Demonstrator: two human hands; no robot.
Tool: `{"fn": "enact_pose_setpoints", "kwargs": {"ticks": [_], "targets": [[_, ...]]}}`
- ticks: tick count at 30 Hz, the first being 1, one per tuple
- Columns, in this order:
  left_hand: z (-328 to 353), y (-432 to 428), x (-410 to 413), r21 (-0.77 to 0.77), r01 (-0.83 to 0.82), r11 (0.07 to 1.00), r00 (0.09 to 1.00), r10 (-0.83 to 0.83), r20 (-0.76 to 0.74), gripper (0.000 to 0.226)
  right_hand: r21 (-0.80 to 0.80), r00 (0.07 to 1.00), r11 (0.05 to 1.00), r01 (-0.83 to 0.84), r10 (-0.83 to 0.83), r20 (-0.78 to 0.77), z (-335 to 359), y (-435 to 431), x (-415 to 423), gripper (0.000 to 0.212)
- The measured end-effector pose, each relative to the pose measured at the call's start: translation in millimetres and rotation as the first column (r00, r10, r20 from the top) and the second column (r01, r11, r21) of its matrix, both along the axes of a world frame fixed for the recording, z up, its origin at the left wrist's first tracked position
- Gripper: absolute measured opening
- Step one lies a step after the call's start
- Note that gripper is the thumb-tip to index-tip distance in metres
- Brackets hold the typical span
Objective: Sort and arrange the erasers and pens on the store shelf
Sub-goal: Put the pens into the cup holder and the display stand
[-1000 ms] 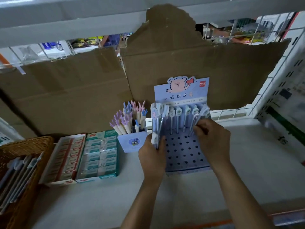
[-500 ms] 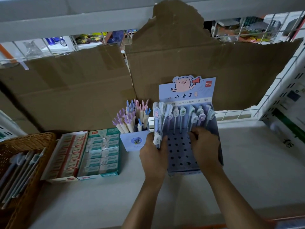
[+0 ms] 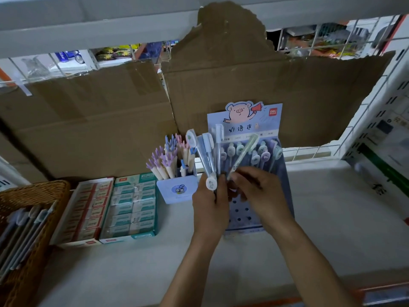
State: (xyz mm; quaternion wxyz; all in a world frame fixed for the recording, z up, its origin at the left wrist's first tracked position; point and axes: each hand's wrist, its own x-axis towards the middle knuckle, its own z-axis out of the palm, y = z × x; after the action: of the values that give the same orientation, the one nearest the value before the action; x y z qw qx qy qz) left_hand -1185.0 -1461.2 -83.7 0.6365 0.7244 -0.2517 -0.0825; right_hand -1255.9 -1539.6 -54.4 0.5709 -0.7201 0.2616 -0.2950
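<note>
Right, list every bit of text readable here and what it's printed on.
"deli": red logo at the top right of the pale blue cardboard pen display card.
"妙语连": same card, under the pink pig drawing.
Small print below that: too blurred.
Characters on the round white pen cap in the left hand: unreadable.
Labels on the red-and-white eraser box and the green-and-white eraser box: too small.
Characters on the white panel at right: blurred.

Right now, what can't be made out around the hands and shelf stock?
Head view only.
green pen: lower end hidden in the right hand.
pen bundle: lower ends covered by the left hand.
display stand: some holes hidden behind both hands.
wicker basket: cut off by the left edge.
eraser boxes: print too small to read.
</note>
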Motion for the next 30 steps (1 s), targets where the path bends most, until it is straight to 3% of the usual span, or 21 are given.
{"fn": "enact_pose_setpoints", "kwargs": {"ticks": [5,9,12,15,18,27,30], "targets": [[3.5,3.3,-0.2,0.047,-0.033,0.998,0.998,0.031,0.057,0.014,0.011,1.0,1.0,-0.024,0.024,0.012,0.6,-0.1,2.0,0.01],[1.5,5.8,4.1,0.071,-0.149,0.986,0.983,0.14,0.122,0.008,-0.023,0.988,0.989,0.143,-0.142,0.067,2.7,-11.3,2.1,0.009],[-4.0,7.7,13.8,0.115,-0.261,0.959,0.952,0.236,0.196,0.009,-0.262,0.955,0.919,0.294,-0.296,0.033,5.1,-27.5,1.1,0.008],[-5.8,4.6,17.2,0.182,-0.255,0.95,0.956,0.22,0.192,0.014,-0.506,0.914,0.807,0.303,-0.397,-0.084,-3.6,-34.2,8.9,0.013],[-11.1,1.6,16.1,0.288,-0.228,0.93,0.966,0.178,0.189,0.018,-0.629,0.888,0.726,0.279,-0.444,-0.118,-20.7,-35.3,16.3,0.017],[-22.2,5.7,16.4,0.253,-0.265,0.931,0.945,0.198,0.261,0.007,-0.602,0.889,0.773,0.202,-0.402,-0.218,-48.5,-34.7,21.7,0.014],[-25.2,10.0,15.7,0.246,-0.255,0.935,0.942,0.182,0.283,0.006,-0.578,0.879,0.804,0.138,-0.368,-0.303,-55.2,-32.3,22.3,0.022]]}}
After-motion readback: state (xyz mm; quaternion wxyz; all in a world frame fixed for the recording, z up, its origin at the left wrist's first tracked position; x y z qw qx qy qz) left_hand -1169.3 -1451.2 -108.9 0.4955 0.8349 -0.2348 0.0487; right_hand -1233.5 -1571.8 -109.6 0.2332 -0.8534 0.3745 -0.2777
